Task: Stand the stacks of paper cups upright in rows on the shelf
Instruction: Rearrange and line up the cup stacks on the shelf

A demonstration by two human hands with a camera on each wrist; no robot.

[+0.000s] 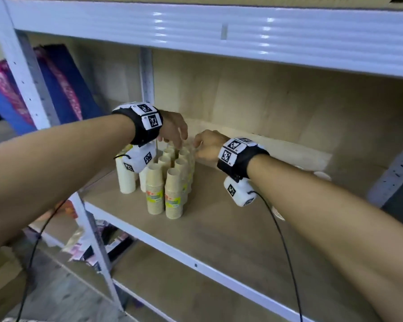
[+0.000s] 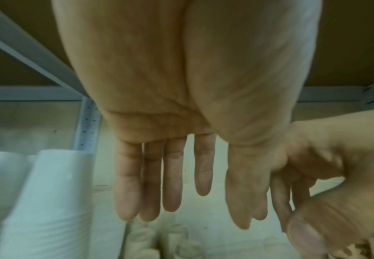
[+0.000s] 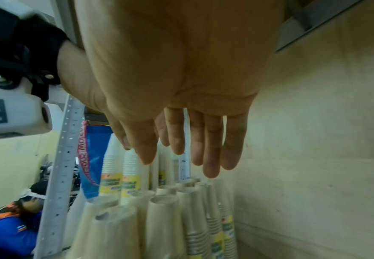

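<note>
Several upright stacks of brown paper cups [image 1: 173, 196] with yellow-green labels stand in rows on the left of the wooden shelf [image 1: 230, 233]; white stacks [image 1: 125, 176] stand to their left. My left hand [image 1: 177, 140] hovers over the back of the rows, its fingers straight and pointing down, holding nothing. My right hand [image 1: 199, 147] hangs just right of it by the rear stacks, also empty. The left wrist view shows the left hand [image 2: 170, 201] beside a white stack [image 2: 48, 201]. In the right wrist view the right hand [image 3: 192, 154] hangs above the brown stacks [image 3: 163, 219].
A white metal beam [image 1: 219, 31] of the upper shelf hangs close overhead. A white upright post [image 1: 28, 89] bounds the left side. More white cups [image 1: 321, 175] lie at the right, partly behind my right arm. A person in blue [image 3: 8, 231] crouches beyond the post.
</note>
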